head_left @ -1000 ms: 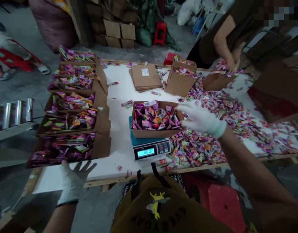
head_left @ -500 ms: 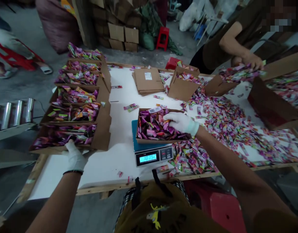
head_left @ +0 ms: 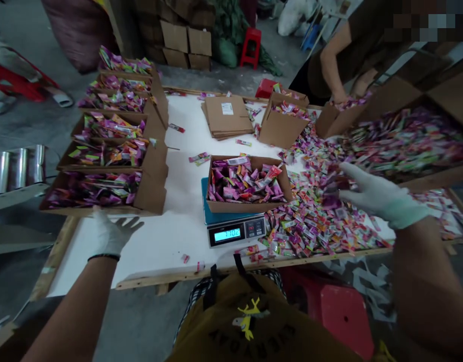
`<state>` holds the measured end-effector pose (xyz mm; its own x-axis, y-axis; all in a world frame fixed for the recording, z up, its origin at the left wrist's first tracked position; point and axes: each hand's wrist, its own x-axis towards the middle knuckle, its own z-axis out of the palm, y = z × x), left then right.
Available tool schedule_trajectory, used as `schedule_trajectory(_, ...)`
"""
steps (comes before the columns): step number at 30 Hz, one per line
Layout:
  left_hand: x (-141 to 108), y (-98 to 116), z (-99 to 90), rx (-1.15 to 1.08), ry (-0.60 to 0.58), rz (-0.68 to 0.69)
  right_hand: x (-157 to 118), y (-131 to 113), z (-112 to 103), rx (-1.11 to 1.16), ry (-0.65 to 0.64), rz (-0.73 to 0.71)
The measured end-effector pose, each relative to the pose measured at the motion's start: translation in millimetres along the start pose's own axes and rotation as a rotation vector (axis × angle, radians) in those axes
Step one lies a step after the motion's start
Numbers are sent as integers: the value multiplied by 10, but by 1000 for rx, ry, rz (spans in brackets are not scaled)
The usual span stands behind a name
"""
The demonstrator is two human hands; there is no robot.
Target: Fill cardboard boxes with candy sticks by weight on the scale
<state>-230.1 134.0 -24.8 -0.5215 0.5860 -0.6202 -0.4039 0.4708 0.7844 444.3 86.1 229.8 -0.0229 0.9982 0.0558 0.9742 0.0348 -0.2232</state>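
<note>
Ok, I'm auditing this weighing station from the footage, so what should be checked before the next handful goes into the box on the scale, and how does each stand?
1. Box on the scale sits squarely on the platform: ok.
2. Scale display lit and readable: lit, digits too blurred, cannot tell.
3. Right hand gloved and at the loose sachets: ok, over the pile; whether it grips any, cannot tell.
4. Left hand off the scale: ok, spread open at the nearest filled box.
5. Room left in the box: not ok, sachets reach about the rim.
6. Co-worker's big carton away from the scale: ok, it tilts over the table's far right.
</note>
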Motion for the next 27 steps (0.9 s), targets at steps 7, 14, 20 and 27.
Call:
schedule_trajectory(7, -618, -992, -415, -7, 25, -252, 321, -645, 437, 186, -54, -223)
schedule_trajectory(14, -1164, -1527, -639, 21, 47, -271, 739, -1266, 590, 171, -66, -450)
schedule_trajectory(20, -1264, -1008, -187, 48, -19, 1, 927, -1197, 730, 123, -33, -414)
schedule_trajectory(27, -1738, 350, 1430, 531, -379, 694, 1208, -1512, 990, 81, -47, -449)
